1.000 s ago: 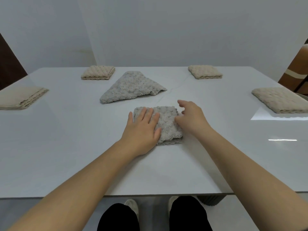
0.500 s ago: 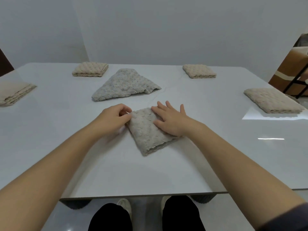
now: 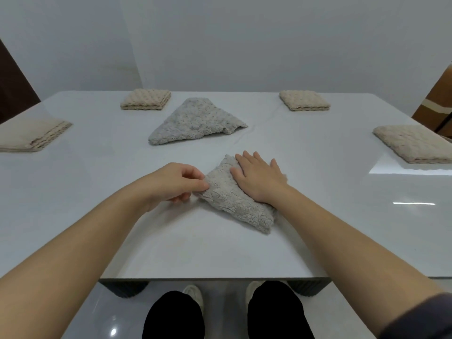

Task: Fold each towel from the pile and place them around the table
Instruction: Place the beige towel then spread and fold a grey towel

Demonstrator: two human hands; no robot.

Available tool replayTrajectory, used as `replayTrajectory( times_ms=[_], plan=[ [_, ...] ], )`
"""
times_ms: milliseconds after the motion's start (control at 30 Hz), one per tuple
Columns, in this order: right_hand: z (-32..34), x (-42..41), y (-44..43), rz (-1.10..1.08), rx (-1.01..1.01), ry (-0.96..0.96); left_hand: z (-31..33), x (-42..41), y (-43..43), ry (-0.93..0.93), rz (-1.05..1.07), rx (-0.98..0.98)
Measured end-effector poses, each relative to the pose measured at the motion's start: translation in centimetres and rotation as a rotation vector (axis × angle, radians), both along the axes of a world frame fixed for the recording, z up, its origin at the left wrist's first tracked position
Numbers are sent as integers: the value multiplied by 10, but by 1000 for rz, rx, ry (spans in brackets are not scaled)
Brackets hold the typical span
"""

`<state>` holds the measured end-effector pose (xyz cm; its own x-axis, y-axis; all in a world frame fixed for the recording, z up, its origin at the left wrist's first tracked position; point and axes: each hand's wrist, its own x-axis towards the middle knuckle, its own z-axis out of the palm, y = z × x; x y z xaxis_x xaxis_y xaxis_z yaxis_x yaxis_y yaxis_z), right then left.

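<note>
A folded grey towel (image 3: 234,204) lies at an angle on the white table (image 3: 171,253), close to the near edge. My left hand (image 3: 178,183) pinches its left corner between thumb and fingers. My right hand (image 3: 259,178) lies flat on the towel's upper right part, fingers straight. Behind them, in the middle of the table, an unfolded grey towel (image 3: 195,121) lies loosely spread. Several beige folded towels sit round the table: far left (image 3: 146,99), far right (image 3: 304,100), left edge (image 3: 31,134) and right edge (image 3: 413,143).
A grey wall stands behind the table. A brown cardboard box (image 3: 437,99) shows at the right edge of view. My legs and shoes (image 3: 220,311) are below the table's near edge.
The folded towel has turned from square-on to diagonal. My left hand went from lying flat on it to pinching its left corner. My right hand moved on top and lies flat.
</note>
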<state>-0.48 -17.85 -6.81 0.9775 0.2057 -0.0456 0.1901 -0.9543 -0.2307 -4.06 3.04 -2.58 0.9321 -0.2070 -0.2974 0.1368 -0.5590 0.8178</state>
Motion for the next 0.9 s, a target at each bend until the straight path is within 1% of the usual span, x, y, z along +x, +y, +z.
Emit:
replayTrajectory(
  times_ms=[67, 167, 267, 367, 400, 433, 567, 633, 733, 900],
  plan=[
    [-1, -1, 0, -5, 5, -19, 2, 2, -4, -58, 2, -59],
    [-3, -1, 0, -10, 14, -36, 3, 6, -7, -32, -34, -136],
    [-3, -1, 0, -9, 19, -42, 4, 10, -6, 38, -49, -101],
    [-3, -2, 0, -10, 24, -46, 5, 12, -2, 149, -52, -74],
    [-3, -2, 0, -11, 23, -46, 5, 12, 0, 151, -63, -62],
    [-4, -2, 1, -12, 22, -45, 5, 11, 1, 121, -72, -55],
    [-3, -2, 1, -16, 21, -46, 5, 6, 1, -97, -77, -108],
    [-2, -3, 1, -15, 22, -49, 4, 4, -2, -146, -78, -144],
    [0, -5, 2, -17, 24, -49, 1, 4, -5, -135, -111, -212],
    [1, -7, 2, -16, 34, -44, 0, 8, 1, -88, -172, -134]
  ],
)
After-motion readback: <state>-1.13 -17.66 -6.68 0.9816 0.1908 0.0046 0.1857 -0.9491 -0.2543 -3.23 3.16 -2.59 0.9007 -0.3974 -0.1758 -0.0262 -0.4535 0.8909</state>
